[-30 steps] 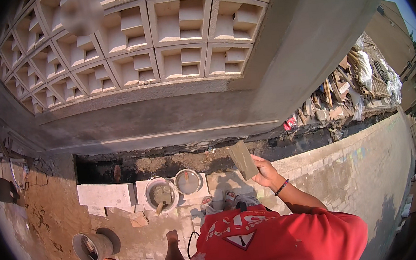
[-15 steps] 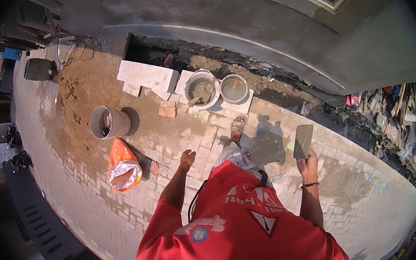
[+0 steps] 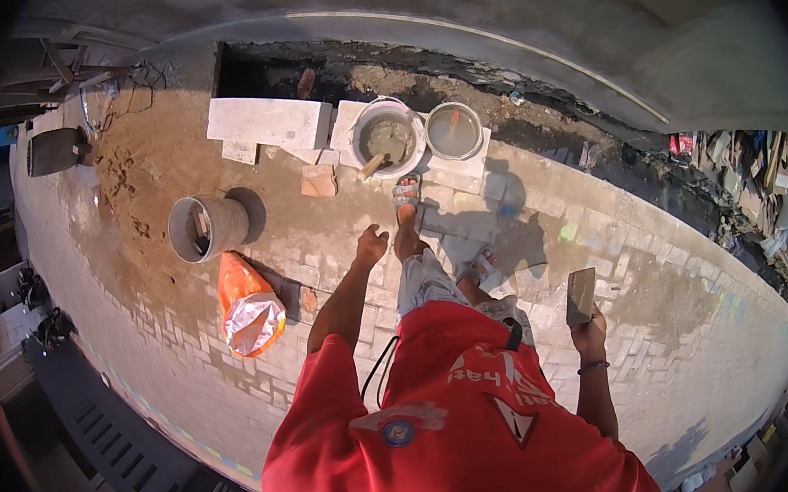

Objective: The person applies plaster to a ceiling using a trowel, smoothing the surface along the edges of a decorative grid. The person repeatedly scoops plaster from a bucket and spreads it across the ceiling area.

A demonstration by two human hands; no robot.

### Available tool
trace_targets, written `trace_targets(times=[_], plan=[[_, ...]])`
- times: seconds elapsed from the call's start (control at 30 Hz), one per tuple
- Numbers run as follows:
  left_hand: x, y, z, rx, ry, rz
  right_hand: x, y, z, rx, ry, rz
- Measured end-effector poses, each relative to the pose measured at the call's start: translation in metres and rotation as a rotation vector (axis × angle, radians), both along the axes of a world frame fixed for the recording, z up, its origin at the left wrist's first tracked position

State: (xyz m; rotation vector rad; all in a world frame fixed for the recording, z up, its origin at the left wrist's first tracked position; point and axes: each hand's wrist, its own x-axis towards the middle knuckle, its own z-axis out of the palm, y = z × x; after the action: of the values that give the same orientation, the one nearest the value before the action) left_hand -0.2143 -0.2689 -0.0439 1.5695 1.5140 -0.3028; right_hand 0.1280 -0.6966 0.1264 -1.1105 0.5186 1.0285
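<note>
My right hand (image 3: 589, 334) grips a flat, grey, rectangular plastering float (image 3: 580, 295), held up beside my right hip. My left hand (image 3: 372, 245) hangs in front of me, its fingers loosely bent and apart, with nothing visible in it. Ahead of my feet stands a bucket of wet mortar (image 3: 371, 138) with a wooden handle (image 3: 371, 166) sticking out over its rim. Touching or close beside it is a bucket of cloudy water (image 3: 447, 133), with a small orange thing in the water.
Pale blocks (image 3: 266, 124) lie left of the buckets, near a broken tile (image 3: 318, 180). A tilted grey bucket (image 3: 223, 222) and an orange sack (image 3: 247, 301) are at my left. Behind the buckets runs a trench (image 3: 552, 129) along the grey wall (image 3: 487, 22). Debris (image 3: 763, 181) is heaped far right.
I have stepped forward, one foot now close to the mortar bucket. My left hand has moved slightly right and up. The float in my right hand has dropped lower and turned more edge-on.
</note>
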Motion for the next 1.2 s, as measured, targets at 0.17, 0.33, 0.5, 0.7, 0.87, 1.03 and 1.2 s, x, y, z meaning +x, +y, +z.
trace_targets(times=[0.17, 0.33, 0.5, 0.7, 0.87, 1.03, 1.2], plan=[[0.069, 0.080, -0.024, 0.104, 0.253, -0.133, -0.013, 0.106, 0.030, -0.190, -0.009, 0.041], [0.106, 0.171, -0.095, 0.232, 0.423, -0.469, -0.045, 0.186, 0.021, -0.113, 0.131, -0.003], [0.106, 0.197, -0.172, 0.014, 0.391, -0.618, -0.067, 0.276, 0.008, -0.193, 0.141, 0.107], [0.102, 0.209, -0.158, -0.217, 0.219, -0.435, -0.053, 0.355, -0.041, -0.034, 0.266, 0.193], [0.075, 0.214, -0.059, -0.218, 0.149, -0.344, -0.025, 0.435, -0.105, 0.182, 0.257, 0.411], [0.039, 0.223, -0.014, -0.225, -0.021, -0.422, -0.008, 0.511, -0.179, 0.093, 0.083, 0.570], [0.050, 0.245, 0.035, -0.261, -0.020, -0.446, -0.001, 0.571, -0.220, 0.090, 0.035, 0.802]])
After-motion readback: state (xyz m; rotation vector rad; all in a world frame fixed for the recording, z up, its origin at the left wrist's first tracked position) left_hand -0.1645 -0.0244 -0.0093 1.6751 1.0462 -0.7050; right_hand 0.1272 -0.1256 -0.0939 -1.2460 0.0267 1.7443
